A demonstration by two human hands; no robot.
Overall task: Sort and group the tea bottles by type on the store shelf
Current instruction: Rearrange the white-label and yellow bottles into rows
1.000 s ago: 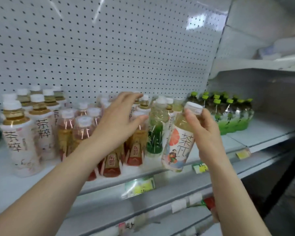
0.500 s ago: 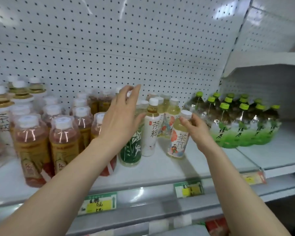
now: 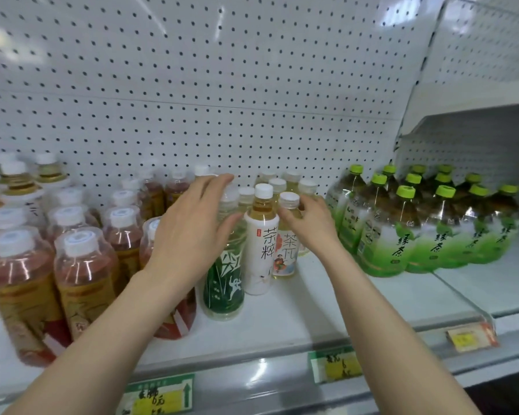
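Left of the one white-label tea bottle point(image 3: 260, 250), the left hand point(image 3: 189, 235) lies spread against one bamboo-print bottle point(image 3: 224, 283); right of it, the right hand point(image 3: 310, 224) grips one orange-print bottle point(image 3: 286, 256).

White pegboard point(image 3: 222, 85) dotted with dark holes. Green-capped bottles point(image 3: 432, 229) lower right; red-amber bottles point(image 3: 81, 265) lower left, white caps.

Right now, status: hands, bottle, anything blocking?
Left hand open, against the green bottle. Right hand, fingers curled round the orange-print bottle at its neck; it stands on the shelf. White bottle close between the two.
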